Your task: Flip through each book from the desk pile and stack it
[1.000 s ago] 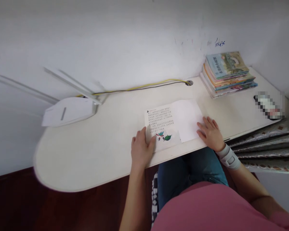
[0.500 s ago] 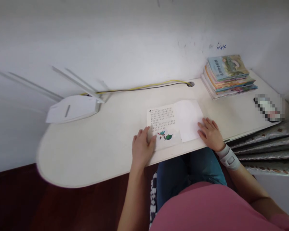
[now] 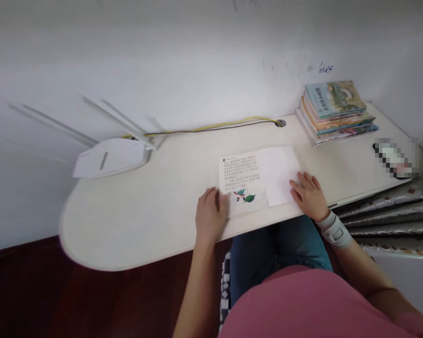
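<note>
An open booklet (image 3: 242, 173) lies flat on the white desk (image 3: 137, 220). Its left page bears printed text and a picture of a green leaf and a small winged figure; its right page is blank white. My left hand (image 3: 210, 213) rests at the lower left edge of the booklet, fingers slightly bent and thumb apart. Over the lower right edge of the blank page lies my right hand (image 3: 309, 195), palm down with its fingers spread. A grey brace is wrapped round my right wrist.
A stack of books (image 3: 338, 112) stands at the back right, with a blurred phone-like object (image 3: 395, 159) in front of it. At the left is a white router (image 3: 113, 157) with antennas. Yellow and black cables run along the wall to a round desk hole (image 3: 280, 123).
The view has shifted slightly, so the desk and router appear a little further right. The booklet's pages lie somewhat flatter. My right hand has hardly moved.
</note>
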Motion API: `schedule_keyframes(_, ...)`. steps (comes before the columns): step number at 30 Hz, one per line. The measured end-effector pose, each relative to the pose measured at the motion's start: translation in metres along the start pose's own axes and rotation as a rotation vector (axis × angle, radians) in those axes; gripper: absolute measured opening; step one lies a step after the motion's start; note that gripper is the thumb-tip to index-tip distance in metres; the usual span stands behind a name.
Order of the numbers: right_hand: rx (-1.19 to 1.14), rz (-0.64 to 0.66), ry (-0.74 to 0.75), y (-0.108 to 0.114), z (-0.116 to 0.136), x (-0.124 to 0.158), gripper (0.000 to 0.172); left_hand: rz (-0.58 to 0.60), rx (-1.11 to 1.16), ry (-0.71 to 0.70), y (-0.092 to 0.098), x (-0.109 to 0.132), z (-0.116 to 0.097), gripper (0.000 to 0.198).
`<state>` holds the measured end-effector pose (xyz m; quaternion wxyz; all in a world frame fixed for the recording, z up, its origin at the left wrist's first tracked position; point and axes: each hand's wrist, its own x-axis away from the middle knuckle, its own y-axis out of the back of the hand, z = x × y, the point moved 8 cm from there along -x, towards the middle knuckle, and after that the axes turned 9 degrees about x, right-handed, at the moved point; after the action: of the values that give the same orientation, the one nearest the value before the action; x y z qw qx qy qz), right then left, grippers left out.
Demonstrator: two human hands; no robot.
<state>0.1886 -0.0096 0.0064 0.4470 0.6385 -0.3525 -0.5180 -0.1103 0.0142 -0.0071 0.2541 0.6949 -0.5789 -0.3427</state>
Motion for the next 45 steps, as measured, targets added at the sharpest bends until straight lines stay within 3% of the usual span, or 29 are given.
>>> schedule_keyframes(7, -0.044, 0.013, -0.026, -0.002, -0.003, 0.001, 0.036, 0.017, -0.019, -0.065, -0.003, 0.000, -0.003, 0.044)
schedule_keyframes(18, -0.018, -0.038, -0.055, 0.002, -0.005, 0.003, 0.036, -0.010, -0.041, -0.045, 0.000, 0.002, -0.007, 0.046)
schedule_keyframes(38, -0.069, -0.020, 0.014, 0.003, -0.003, 0.002, 0.037, 0.029, -0.085, -0.049, -0.004, 0.002, -0.005, 0.041)
schedule_keyframes(45, -0.049, -0.048, -0.029, 0.005, -0.004, 0.002, 0.032, 0.032, -0.163, -0.057, -0.003, 0.004, -0.019, 0.041)
